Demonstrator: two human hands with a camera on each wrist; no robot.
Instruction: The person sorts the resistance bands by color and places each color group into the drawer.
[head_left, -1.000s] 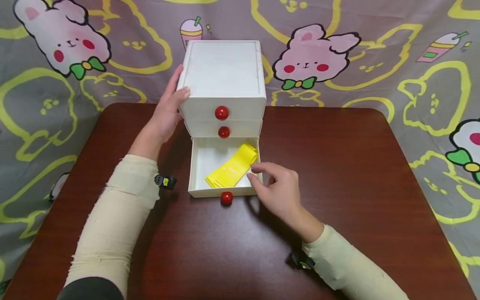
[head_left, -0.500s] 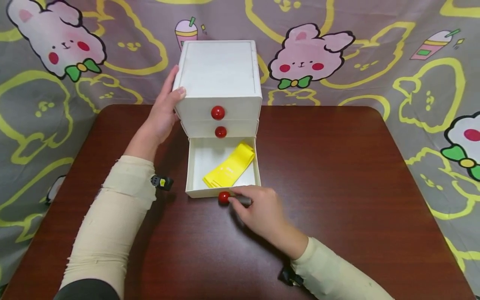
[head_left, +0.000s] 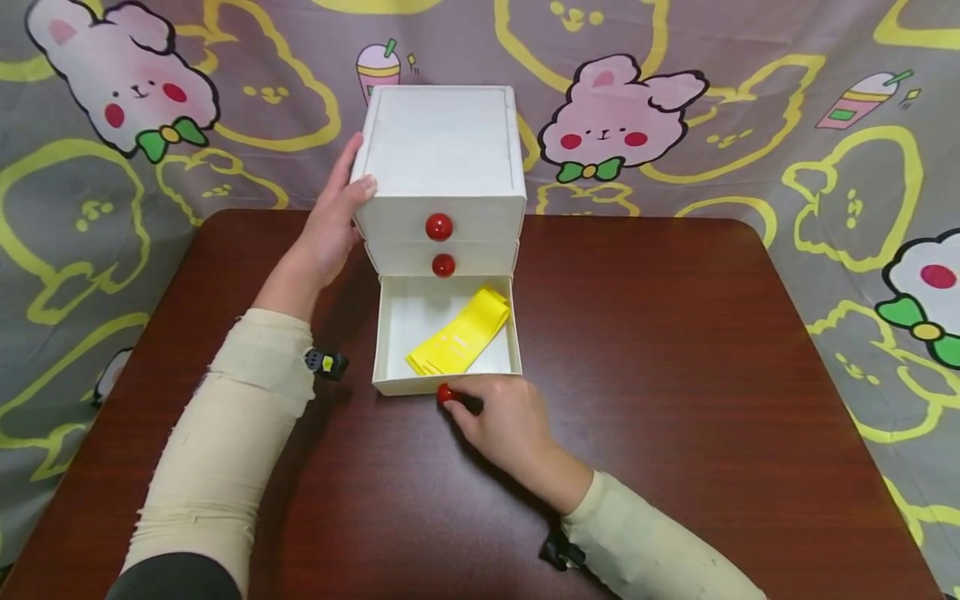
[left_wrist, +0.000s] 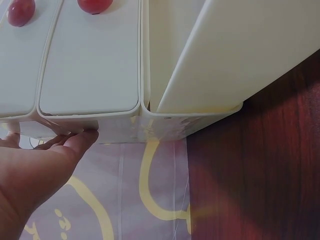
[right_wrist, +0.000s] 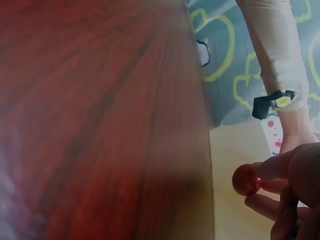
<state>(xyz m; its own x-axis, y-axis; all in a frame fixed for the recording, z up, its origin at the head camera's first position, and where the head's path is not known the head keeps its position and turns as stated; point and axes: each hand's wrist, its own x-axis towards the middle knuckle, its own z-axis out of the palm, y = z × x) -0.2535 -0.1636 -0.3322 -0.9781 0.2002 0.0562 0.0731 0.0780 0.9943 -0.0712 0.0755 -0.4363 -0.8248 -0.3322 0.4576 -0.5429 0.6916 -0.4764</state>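
Note:
A white drawer cabinet [head_left: 442,142] has red ball knobs, and its bottom drawer [head_left: 381,333] is pulled out. Inside that drawer lies a flat, folded yellow band [head_left: 459,333] with small white print. My left hand [head_left: 330,221] rests against the cabinet's left side, its fingers extended along the wall and the thumb at the front corner. In the left wrist view the left hand [left_wrist: 45,162] touches the side wall. My right hand [head_left: 510,425] pinches the bottom drawer's red knob [head_left: 444,394]. The right wrist view shows thumb and fingers about this knob [right_wrist: 245,180].
The cabinet stands toward the back of a dark brown wooden table [head_left: 645,350]. Behind it hangs a patterned cloth [head_left: 465,42] with cartoon rabbits. The two upper drawers are closed, with red knobs [head_left: 438,227] on their fronts.
My right hand has moved left and down from the drawer's right edge to the bottom knob and now pinches it. The left hand stays at the cabinet; the drawer remains out.

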